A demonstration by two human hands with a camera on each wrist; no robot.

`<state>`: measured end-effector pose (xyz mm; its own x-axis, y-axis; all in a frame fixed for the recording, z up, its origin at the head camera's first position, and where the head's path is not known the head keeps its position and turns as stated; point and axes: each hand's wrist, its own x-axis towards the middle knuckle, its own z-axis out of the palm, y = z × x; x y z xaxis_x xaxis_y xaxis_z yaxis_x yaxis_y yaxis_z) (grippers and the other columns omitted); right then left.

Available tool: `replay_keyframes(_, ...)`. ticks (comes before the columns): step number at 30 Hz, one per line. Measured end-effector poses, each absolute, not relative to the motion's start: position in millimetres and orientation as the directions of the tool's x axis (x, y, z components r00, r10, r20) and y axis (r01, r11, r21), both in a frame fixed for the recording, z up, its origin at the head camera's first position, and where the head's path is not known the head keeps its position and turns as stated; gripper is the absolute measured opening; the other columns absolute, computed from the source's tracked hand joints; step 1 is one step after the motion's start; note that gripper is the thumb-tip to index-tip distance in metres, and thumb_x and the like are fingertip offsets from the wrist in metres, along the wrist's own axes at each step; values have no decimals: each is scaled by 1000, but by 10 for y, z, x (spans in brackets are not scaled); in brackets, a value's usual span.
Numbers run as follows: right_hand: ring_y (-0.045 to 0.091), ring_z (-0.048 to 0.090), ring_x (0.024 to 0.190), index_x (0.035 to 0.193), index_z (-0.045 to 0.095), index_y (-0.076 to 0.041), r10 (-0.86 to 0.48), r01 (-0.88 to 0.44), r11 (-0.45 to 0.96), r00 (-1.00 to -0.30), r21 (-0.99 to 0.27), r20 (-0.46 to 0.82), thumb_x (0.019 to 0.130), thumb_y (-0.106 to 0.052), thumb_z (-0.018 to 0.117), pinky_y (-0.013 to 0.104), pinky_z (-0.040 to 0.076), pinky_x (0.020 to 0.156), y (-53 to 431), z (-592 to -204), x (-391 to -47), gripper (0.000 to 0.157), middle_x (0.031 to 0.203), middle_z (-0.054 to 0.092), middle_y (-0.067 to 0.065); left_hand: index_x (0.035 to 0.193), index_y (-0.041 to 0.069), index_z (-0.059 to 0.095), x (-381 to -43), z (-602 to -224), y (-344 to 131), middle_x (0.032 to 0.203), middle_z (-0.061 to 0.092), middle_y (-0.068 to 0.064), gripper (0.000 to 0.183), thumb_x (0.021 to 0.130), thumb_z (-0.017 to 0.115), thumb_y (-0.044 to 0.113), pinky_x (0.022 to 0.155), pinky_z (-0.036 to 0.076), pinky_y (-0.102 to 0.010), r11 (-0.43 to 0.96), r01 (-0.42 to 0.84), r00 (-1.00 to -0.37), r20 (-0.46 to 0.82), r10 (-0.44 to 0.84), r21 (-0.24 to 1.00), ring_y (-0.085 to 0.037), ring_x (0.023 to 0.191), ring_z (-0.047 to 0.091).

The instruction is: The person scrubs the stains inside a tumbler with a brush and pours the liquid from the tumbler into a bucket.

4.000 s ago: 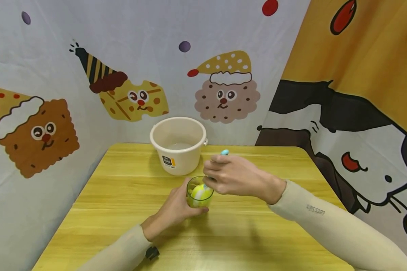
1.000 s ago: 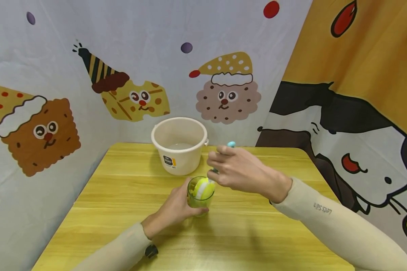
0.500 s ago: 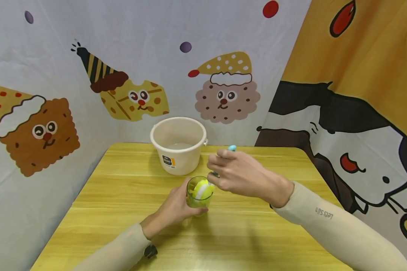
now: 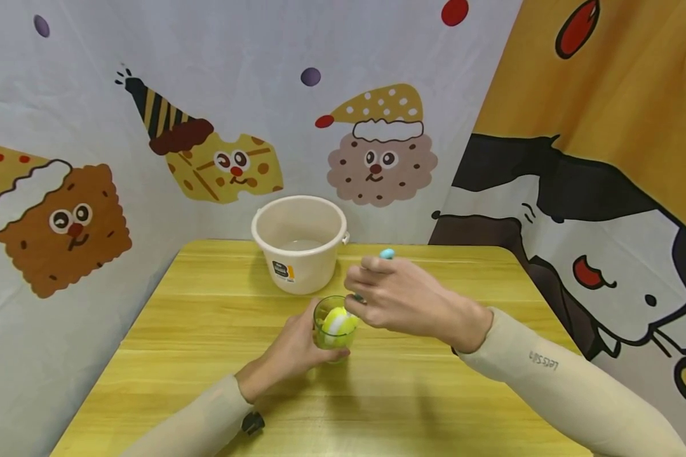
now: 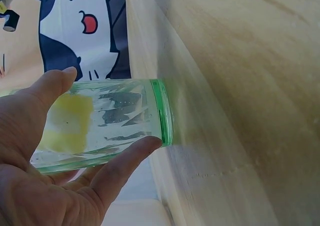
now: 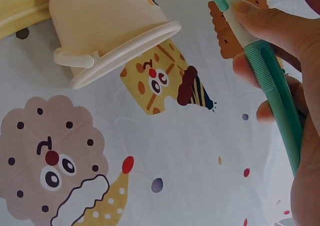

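My left hand [image 4: 290, 348] grips a clear green-tinted drinking glass [image 5: 120, 113] from the side, thumb and fingers spread around it. In the left wrist view the base of the glass stands out just above the tabletop. Inside sits the yellow-and-white sponge head [image 4: 337, 322] of a cup brush, showing through the wall as a yellow patch. My right hand [image 4: 414, 297] holds that brush by its teal-and-white handle [image 6: 274, 93], thumb pressed along it and fingers curled beneath. The handle's light-blue end pokes out above the knuckles in the head view.
A cream bucket [image 4: 303, 270] with a black-and-yellow label stands behind the glass, near the table's back edge. The wood-grain table [image 4: 206, 330] backs onto a cartoon-printed curtain [image 4: 303, 146]. A small black object [image 4: 253, 423] shows by the left sleeve cuff.
Against one second ago, the right hand is slightly lower and the sponge head lies deeper in the glass. The left hand keeps its grip, and the bucket has not moved.
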<state>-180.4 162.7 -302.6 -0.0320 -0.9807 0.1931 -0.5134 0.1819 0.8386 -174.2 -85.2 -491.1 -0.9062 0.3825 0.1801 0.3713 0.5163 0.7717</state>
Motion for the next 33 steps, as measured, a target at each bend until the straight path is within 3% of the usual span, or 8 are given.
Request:
replay_keyframes(19,13,52,86,82,59,-25,-974,-494,151,73,856,214,97,-14,81,32,32,99,1530,-3066,-1783,29,78,61,-12,153,21,55,-1737,-4902,-863,130,80,2,86,86,107,37,90,65,-26,495,372,-902,180,393,785,-9,106,76)
replay_keyframes(33,13,53,87,81,61,-26,-975,-475,117,113,872,193,101,-14,78,31,35,96,1428,-3063,-1774,28,77,59,-10,162,20,52,-1720,-4902,-859,136,81,3,96,86,107,37,99,66,-32,519,419,-892,230,390,745,-15,116,79)
